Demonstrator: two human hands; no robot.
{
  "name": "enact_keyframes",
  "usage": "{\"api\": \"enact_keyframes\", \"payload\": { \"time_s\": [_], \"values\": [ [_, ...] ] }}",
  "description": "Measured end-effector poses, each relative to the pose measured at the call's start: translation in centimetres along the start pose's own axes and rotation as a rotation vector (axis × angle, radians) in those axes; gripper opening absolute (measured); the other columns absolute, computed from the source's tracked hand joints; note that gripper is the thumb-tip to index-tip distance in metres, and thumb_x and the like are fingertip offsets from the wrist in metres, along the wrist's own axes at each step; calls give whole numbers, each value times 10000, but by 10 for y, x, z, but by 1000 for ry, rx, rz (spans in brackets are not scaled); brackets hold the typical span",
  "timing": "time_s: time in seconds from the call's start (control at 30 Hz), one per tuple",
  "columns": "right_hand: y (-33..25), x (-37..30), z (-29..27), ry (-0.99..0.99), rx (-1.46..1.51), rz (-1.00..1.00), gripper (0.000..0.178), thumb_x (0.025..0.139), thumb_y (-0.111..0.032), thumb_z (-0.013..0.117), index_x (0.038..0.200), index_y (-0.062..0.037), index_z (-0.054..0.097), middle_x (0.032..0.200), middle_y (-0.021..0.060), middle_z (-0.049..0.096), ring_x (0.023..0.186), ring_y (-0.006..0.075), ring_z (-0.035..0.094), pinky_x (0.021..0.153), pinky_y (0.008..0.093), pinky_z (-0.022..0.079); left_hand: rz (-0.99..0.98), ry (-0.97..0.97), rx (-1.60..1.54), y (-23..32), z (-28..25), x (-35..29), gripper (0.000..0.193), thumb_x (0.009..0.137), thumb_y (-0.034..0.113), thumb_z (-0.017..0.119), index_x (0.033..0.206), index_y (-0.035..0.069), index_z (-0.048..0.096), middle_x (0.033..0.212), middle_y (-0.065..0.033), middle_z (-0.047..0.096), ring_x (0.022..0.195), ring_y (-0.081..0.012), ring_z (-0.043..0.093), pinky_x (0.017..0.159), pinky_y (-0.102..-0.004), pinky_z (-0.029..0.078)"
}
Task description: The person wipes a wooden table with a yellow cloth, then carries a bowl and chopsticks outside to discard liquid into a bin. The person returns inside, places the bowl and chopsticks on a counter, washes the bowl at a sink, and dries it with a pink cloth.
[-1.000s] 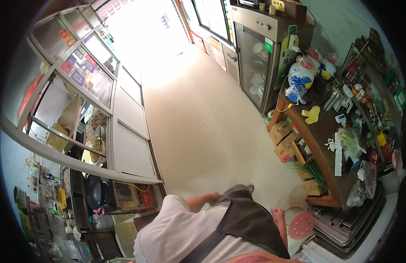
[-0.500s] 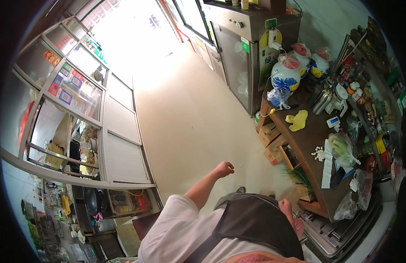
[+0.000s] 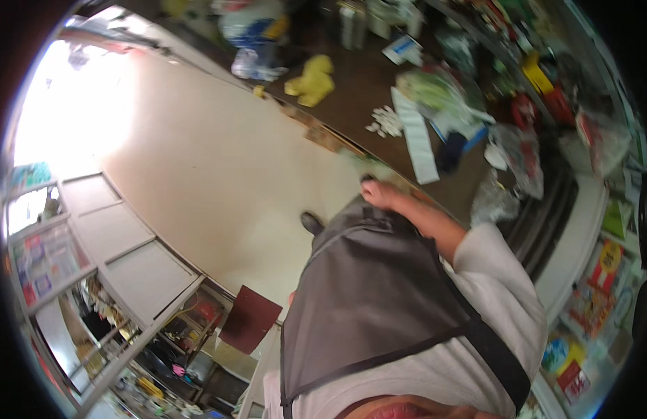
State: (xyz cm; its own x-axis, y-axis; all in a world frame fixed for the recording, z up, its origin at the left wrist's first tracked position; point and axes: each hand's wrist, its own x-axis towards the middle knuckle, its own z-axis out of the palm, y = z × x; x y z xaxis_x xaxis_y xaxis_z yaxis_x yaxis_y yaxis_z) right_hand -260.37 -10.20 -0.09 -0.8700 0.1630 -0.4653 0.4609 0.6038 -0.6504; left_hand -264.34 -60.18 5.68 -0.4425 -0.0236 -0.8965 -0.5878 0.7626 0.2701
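Observation:
My right hand (image 3: 381,195) is in front of the dark apron (image 3: 376,300), close to the edge of the brown table (image 3: 351,119). Its fingers are curled closed, and I see nothing held in them. A dark shoe tip shows just past its knuckles. Of my left hand (image 3: 292,297) only a sliver of skin appears beside the apron's left edge; its fingers are hidden. On the tabletop lie a yellow cloth or glove (image 3: 311,81), a small heap of white pieces (image 3: 386,121), a long white strip (image 3: 415,136) and a plastic bag with green vegetables (image 3: 435,91).
Pale floor (image 3: 205,160) stretches left of the table toward a bright doorway (image 3: 72,112). White cabinet panels (image 3: 149,276) line the left, with a dark red board (image 3: 251,319) at their near end. My dark shoe (image 3: 311,223) stands on the floor. Packaged goods (image 3: 592,307) sit at the right.
The view has swung right, bringing the table closer and moving the doorway left. My right forearm now shows across the front; my left arm has dropped mostly out of sight.

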Motion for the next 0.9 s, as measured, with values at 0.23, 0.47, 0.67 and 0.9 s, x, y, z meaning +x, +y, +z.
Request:
{"api": "enact_keyframes", "payload": {
  "time_s": [0.23,0.47,0.67,0.9],
  "values": [
    [32,23,-109,417,104,56,265,845,-211,639,1060,-58,619,1061,175,662,976,369,643,826,469,523,64,40,33,58,50,-42,345,814,219,733,1073,-2,679,767,-91,691,653,-170,654,577,-314,510],
    [70,92,-151,480,-321,34,556,822,-202,688,1348,-158,515,1415,114,522,1170,342,589,906,442,525,154,251,7,74,40,-30,389,848,208,707,1162,-12,637,805,-101,699,667,-174,676,578,-311,514],
    [89,93,-148,440,-459,-18,408,856,-155,645,1258,-177,574,1238,177,593,1050,402,612,800,505,523,97,266,-64,65,51,-15,502,809,304,731,1209,19,627,860,-142,718,703,-210,697,681,-353,550],
    [85,100,-156,414,-451,-51,187,929,-159,475,956,-67,635,990,211,618,899,433,638,770,540,511,109,113,-469,96,61,-11,497,826,250,719,1243,17,583,934,-117,690,661,-168,654,534,-289,499]
  ]
}}
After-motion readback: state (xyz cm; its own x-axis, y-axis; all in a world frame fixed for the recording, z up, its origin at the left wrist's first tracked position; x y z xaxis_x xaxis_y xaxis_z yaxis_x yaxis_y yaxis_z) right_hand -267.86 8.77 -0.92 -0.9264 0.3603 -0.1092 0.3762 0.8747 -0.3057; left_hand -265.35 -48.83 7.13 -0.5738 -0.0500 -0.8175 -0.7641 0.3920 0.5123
